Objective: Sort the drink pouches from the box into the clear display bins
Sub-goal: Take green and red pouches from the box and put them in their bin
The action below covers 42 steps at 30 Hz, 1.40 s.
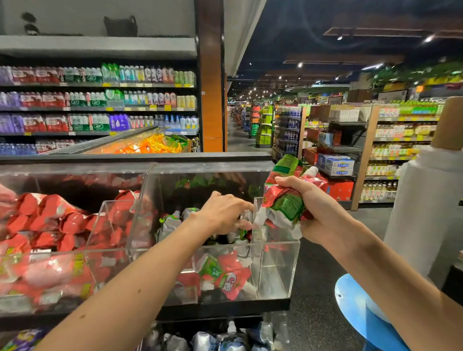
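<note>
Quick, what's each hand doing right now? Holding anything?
Left hand: down in the clear bin, touching its silver pouches; whether it grips one cannot be told.
Right hand: closed round a bunch of red-and-green drink pouches.

Black shelf point(220, 305) bearing two clear display bins side by side: left bin point(51, 257) heaped with red pouches point(47, 221), right bin point(278, 269) partly filled.
</note>
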### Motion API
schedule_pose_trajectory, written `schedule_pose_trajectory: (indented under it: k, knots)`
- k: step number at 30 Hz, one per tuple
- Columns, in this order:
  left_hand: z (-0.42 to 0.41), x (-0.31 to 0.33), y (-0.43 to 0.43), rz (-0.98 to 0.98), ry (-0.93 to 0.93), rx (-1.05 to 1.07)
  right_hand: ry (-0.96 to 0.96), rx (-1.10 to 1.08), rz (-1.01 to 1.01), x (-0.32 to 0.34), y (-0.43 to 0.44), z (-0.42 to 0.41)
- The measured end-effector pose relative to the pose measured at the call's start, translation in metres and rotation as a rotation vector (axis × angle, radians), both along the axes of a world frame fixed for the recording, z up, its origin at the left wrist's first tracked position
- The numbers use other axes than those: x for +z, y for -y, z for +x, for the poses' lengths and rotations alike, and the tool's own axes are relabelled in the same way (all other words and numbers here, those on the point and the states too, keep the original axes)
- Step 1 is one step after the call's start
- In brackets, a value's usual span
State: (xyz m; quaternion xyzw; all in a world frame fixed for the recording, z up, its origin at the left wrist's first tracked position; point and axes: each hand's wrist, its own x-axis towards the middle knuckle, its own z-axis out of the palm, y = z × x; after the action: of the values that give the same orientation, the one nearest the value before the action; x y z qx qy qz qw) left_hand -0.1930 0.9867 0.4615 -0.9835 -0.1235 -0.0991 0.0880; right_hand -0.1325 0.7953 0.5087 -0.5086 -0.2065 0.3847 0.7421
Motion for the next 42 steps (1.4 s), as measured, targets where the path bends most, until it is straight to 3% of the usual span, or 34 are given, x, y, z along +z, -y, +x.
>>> schedule_pose_trajectory:
  k: [2,8,11,13,18,23,26,31,36,42]
  knots:
    - [-0.01,0.008,0.0,-0.107,0.007,-0.022,0.014,0.002,-0.015,0.0,0.003,-0.001]
    - [-0.063,0.058,0.004,-0.605,0.39,-0.083,0.097,0.033,-0.038,0.005,0.002,-0.003]
    - [-0.09,0.094,0.012,-0.75,0.443,-0.207,0.211,0.093,-0.058,0.011,-0.009,-0.012]
    - [-0.104,0.11,0.018,-0.699,0.349,-0.274,0.311,0.143,-0.059,0.015,-0.018,-0.022]
    - [-0.119,0.108,0.025,-0.303,0.237,-0.278,0.525,0.234,-0.067,0.021,-0.038,-0.043]
    - [-0.141,0.096,0.024,-0.166,0.283,-0.123,0.588,0.377,-0.137,0.013,-0.047,-0.048]
    - [-0.153,0.083,0.011,-0.047,0.241,-0.017,0.6,0.342,-0.167,0.013,-0.047,-0.043]
    - [-0.159,0.054,-0.01,-0.065,0.249,0.209,0.646,0.256,-0.214,0.015,-0.044,-0.034]
    - [-0.144,0.034,-0.011,0.081,-0.084,0.396,0.625,0.211,-0.214,0.01,-0.048,-0.028]
    - [-0.136,0.036,-0.011,0.033,-0.33,0.464,0.609,0.22,-0.207,0.007,-0.047,-0.025]
